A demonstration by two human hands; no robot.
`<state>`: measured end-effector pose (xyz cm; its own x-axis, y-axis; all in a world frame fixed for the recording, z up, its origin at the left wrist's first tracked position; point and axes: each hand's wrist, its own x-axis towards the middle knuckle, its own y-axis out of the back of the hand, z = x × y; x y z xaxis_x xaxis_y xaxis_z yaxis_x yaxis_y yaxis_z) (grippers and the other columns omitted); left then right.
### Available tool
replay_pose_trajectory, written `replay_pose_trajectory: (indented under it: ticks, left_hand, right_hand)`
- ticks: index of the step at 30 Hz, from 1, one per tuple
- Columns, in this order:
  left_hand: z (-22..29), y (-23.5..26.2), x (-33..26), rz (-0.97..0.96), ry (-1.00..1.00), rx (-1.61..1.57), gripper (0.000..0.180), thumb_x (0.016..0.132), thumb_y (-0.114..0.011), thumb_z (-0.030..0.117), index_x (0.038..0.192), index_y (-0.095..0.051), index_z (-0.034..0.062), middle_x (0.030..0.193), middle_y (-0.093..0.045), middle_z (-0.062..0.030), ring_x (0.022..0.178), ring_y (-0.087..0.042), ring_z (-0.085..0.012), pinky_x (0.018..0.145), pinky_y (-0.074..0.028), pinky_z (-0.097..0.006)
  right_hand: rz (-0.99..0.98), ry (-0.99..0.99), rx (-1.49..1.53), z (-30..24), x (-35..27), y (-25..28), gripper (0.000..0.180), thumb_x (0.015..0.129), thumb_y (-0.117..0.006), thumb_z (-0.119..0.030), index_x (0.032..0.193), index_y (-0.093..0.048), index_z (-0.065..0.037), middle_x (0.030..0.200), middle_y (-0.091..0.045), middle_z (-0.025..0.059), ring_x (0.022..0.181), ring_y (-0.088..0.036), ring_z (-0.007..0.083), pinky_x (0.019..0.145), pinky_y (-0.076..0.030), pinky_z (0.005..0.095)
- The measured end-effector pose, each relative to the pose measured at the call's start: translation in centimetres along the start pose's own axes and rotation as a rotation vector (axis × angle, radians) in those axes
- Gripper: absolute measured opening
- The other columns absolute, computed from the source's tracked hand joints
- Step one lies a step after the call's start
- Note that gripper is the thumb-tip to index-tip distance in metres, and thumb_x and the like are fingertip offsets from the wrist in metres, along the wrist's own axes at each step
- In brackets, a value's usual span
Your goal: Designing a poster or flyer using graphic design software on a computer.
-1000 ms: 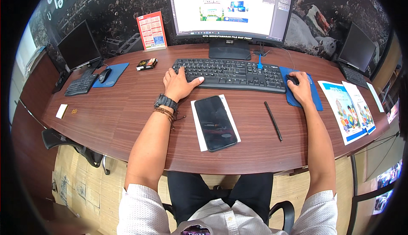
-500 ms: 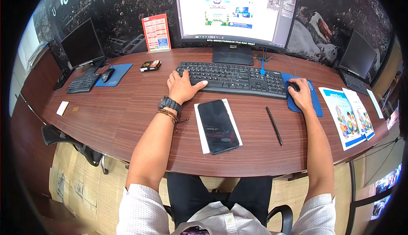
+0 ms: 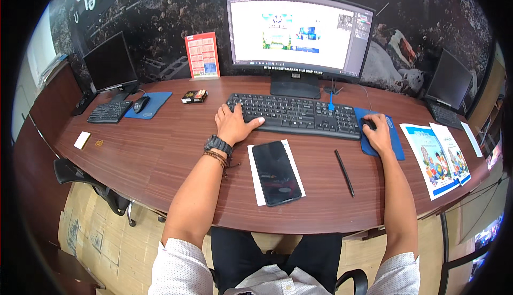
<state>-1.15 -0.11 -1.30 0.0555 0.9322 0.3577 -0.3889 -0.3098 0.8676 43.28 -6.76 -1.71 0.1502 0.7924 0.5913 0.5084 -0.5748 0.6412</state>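
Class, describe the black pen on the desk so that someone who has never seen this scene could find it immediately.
Start at the big curved monitor and drop to the black keyboard below it. Nearer the person than its right end, the pen lies alone on bare brown desk, between the dark phone on white paper and the right hand on the mouse. It is the only thin black stick there.

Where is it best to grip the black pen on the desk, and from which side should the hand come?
Grip the black pen at its middle, from above, pinching across its thin barrel. It lies flat on the desk with bare wood on both sides, between the phone and the right hand, probably the closer one.
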Motion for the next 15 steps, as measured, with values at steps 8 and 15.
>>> replay_pose_trajectory:
  ticks: [8, 15]
  left_hand:
    - [0.4, 0.6, -0.6, -0.023, 0.022, 0.006, 0.1, 0.076, -0.064, 0.073, 0.139, -0.046, -0.0028, 0.142, -0.034, -0.037, 0.136, -0.029, -0.049, 0.114, -0.02, -0.054]
    - [0.2, 0.3, -0.5, 0.005, 0.01, 0.011, 0.1, 0.076, -0.063, 0.074, 0.135, -0.049, -0.0054, 0.137, -0.036, -0.0389, 0.134, -0.029, -0.0499, 0.111, -0.02, -0.057]
  right_hand:
    - [0.068, -0.011, -0.003, -0.2, -0.6, -0.1, 0.039, 0.08, -0.068, -0.017, 0.116, -0.064, -0.005, 0.113, -0.057, 0.0166, 0.108, -0.058, 0.0352, 0.095, -0.047, 0.0409]
    - [-0.017, -0.019, 0.018, 0.3, -0.2, -0.3, 0.037, 0.082, -0.071, -0.02, 0.115, -0.065, -0.005, 0.118, -0.055, 0.0174, 0.111, -0.057, 0.0356, 0.096, -0.047, 0.0419]
